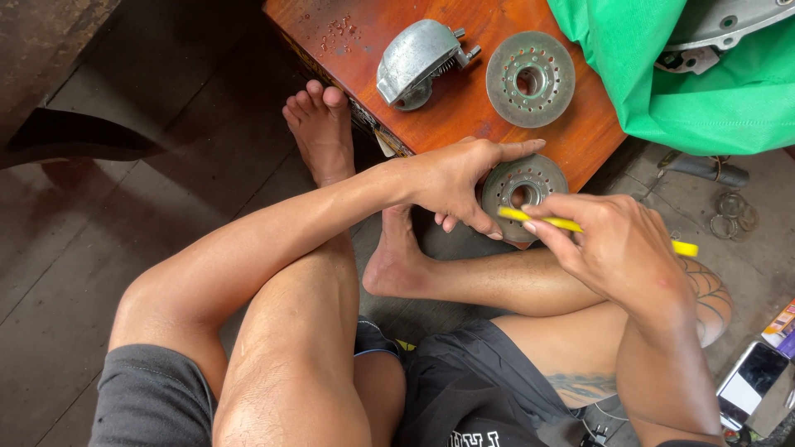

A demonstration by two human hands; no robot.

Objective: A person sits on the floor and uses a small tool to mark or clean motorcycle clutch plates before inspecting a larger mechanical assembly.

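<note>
Clearly the work centres on the round metal disc (522,189) with its ring of small holes and central bore, held at the near edge of the reddish wooden desk (464,108). The left hand (451,182) is closed around the disc's rim, thumb and fingers clamping it from the left side, forefinger stretched along its top. The right hand (613,248) is closed on a yellow tool (563,223), slim and stick-like, whose tip lies across the disc's lower face near the bore; its far end pokes out past the knuckles. A second, similar disc (530,79) lies flat farther back on the desk, well apart, with a grey metal housing (418,62) beside it to the left. A green cloth (662,83) covers the desk's right corner. To do this well, I judge the left hand should keep the disc braced against the desk edge so it cannot turn, while the right works the tool with short, controlled strokes. Too much pressure could make the tip skid toward the fingers.
</note>
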